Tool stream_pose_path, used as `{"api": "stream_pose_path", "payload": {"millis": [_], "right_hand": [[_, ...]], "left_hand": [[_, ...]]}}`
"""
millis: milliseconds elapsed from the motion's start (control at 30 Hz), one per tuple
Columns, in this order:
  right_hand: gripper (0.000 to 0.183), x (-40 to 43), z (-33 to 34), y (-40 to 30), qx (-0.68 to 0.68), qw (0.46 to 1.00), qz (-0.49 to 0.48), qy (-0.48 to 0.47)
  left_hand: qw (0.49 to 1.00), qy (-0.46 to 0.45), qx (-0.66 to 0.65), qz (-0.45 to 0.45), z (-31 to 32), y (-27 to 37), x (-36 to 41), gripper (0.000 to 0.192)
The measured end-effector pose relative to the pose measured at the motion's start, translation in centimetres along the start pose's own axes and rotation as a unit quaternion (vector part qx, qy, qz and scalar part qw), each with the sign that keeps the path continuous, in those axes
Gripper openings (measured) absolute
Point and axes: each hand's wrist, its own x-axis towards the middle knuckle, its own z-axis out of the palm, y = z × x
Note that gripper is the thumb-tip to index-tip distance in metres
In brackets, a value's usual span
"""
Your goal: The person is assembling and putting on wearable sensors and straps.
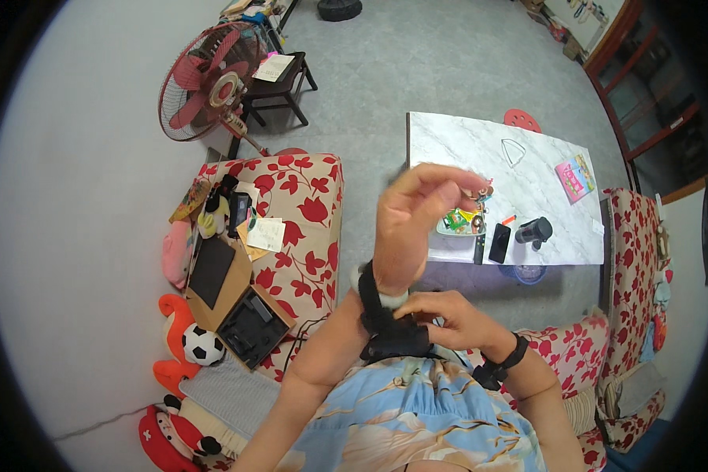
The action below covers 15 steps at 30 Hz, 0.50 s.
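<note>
My left hand [410, 218] is raised, with fingers loosely curled and nothing visibly held. A pale bangle [394, 300] circles its wrist. Around that same wrist runs a black strap [370, 292] with a dark module [396, 341] hanging on its underside. My right hand [457, 318] grips the strap's edge by the module with thumb and fingers; the exact contact is partly hidden. Another black band [516, 351] with a small device [489, 376] is worn on my right wrist.
Beyond my left hand, a marble-patterned table [454, 141] holds a snack tray [457, 232], phone [500, 243], remote [479, 249], dark bottle [534, 230] and pink booklet [575, 179]. Left, a floral sofa [310, 259] bears an opened cardboard box [256, 324] and plush toys; a fan [212, 88] stands behind.
</note>
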Motion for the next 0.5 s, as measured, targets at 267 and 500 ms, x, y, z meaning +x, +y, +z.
{"api": "stream_pose_path", "payload": {"millis": [267, 500], "right_hand": [[0.031, -1.5, 0.8, 0.9, -0.002, 0.994, 0.103, -0.038], [0.041, 2.3, 0.6, -3.7, 0.238, 0.955, 0.172, -0.048]], "left_hand": [[0.953, -0.248, -0.138, -0.108, 2.0, 3.8, -2.5, 0.016], [0.842, -0.399, -0.298, -0.207, 4.5, 3.1, -4.7, 0.017]]}}
